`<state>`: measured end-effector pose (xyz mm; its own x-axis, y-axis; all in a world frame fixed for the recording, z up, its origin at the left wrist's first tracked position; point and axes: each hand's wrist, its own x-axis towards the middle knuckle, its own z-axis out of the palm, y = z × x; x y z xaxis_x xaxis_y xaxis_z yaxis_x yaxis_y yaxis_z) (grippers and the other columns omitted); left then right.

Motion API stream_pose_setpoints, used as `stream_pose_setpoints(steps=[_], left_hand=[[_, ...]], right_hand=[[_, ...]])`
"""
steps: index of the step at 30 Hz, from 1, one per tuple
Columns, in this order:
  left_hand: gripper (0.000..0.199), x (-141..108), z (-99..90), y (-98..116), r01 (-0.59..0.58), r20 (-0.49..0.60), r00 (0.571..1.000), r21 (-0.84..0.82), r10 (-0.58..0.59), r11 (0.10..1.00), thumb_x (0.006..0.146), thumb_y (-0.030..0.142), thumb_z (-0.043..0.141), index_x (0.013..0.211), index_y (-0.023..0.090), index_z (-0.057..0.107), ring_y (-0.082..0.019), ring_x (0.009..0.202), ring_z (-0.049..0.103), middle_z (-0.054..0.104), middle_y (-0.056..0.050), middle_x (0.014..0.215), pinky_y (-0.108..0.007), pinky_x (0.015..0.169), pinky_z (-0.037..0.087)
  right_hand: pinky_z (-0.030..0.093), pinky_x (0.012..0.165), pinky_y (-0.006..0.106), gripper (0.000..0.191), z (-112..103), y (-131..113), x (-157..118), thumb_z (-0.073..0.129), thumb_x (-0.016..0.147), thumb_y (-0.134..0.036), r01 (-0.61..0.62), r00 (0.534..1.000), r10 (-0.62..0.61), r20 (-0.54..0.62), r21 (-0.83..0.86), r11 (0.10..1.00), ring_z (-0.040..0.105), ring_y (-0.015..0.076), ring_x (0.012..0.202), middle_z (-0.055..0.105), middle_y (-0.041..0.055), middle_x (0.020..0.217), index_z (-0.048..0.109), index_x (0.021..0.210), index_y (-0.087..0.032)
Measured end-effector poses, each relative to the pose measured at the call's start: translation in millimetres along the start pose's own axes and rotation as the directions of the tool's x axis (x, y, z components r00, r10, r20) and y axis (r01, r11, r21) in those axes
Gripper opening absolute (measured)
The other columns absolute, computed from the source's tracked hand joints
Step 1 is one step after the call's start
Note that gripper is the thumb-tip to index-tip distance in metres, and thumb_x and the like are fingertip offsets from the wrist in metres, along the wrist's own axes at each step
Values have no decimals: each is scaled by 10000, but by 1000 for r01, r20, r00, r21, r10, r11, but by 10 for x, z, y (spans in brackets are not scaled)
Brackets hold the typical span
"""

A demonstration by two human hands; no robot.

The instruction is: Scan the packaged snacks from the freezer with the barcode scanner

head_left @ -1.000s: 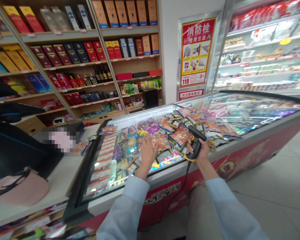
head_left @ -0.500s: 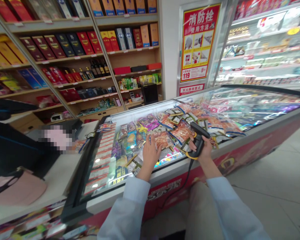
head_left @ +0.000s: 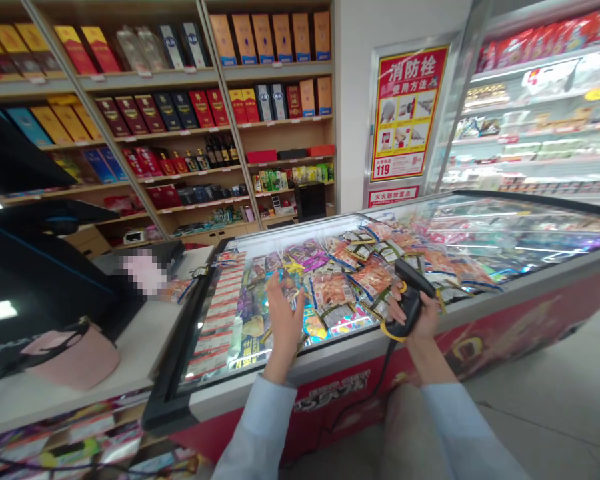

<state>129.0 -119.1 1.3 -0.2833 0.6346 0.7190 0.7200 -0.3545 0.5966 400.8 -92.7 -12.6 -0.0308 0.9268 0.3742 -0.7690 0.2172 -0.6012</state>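
My right hand (head_left: 426,321) is wrapped round the handle of a black and yellow barcode scanner (head_left: 414,279), whose cable hangs down in front of the freezer. My left hand (head_left: 284,321) is raised over the glass-topped chest freezer (head_left: 350,351), fingers apart and nothing visible in it. Just right of it lies a clear packet of orange-brown food (head_left: 331,291). A similar packet (head_left: 373,277) lies near the scanner, among several more heaped across the freezer top. Purple packets (head_left: 307,257) show behind my left hand.
To the left, a counter (head_left: 135,347) carries a pink bag-like container (head_left: 73,360) and a dark monitor (head_left: 25,267). Shelves of boxed goods (head_left: 173,110) stand behind. A red fire-hydrant poster (head_left: 407,113) hangs on the wall, with a lit display fridge (head_left: 535,127) at right.
My left hand has moved left, off the orange-brown packet, and its fingers now point up. My right hand still holds the scanner. The whole view has shifted slightly.
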Motion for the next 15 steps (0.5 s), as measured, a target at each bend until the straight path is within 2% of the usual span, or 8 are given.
stream_pose_setpoints(steps=[3, 6, 8, 11, 15], left_hand=[[622, -22, -451, -203, 132, 74, 988, 27, -133, 991, 873, 464, 555, 1398, 188, 366, -259, 1068, 606, 538, -163, 1285, -461, 954, 469], [665, -191, -697, -424, 181, 172, 961, 201, -217, 963, 763, 548, 650, 1290, 181, 478, -301, 1049, 611, 602, -145, 1186, -471, 894, 487], [790, -365, -733, -494, 160, 212, 949, 321, -235, 934, 679, 594, 705, 1302, 166, 475, -345, 1120, 572, 594, -166, 1206, -495, 924, 459], [1012, -603, -700, -474, 145, 258, 924, 449, -284, 882, 579, 617, 761, 1394, 142, 394, -388, 1166, 527, 557, -202, 1262, -518, 953, 417], [1141, -720, -666, -402, 162, 262, 906, 510, -332, 845, 520, 591, 796, 1464, 187, 298, -396, 1201, 486, 531, -189, 1304, -525, 985, 358]], right_hand=[[291, 277, 204, 266, 219, 48, -76, 549, 784, -464, -30, 998, 30, 57, 5, 1000, 319, 57, 356, 481, -20, 722, 548, 910, -231], [274, 269, 190, 275, 441, 258, -92, 549, 787, -461, -108, 986, 102, 130, 39, 993, 367, 60, 353, 513, -15, 716, 548, 925, -223], [269, 266, 181, 289, 576, 472, -98, 560, 779, -459, -188, 968, 175, 182, 57, 981, 402, 61, 343, 543, -11, 709, 553, 929, -211], [281, 267, 181, 303, 757, 818, -128, 570, 776, -451, -296, 932, 269, 242, 85, 951, 437, 66, 331, 576, -6, 701, 557, 935, -194], [295, 263, 189, 280, 945, 1175, -186, 567, 783, -436, -397, 882, 348, 319, 104, 912, 452, 78, 327, 589, -2, 697, 536, 920, -195]])
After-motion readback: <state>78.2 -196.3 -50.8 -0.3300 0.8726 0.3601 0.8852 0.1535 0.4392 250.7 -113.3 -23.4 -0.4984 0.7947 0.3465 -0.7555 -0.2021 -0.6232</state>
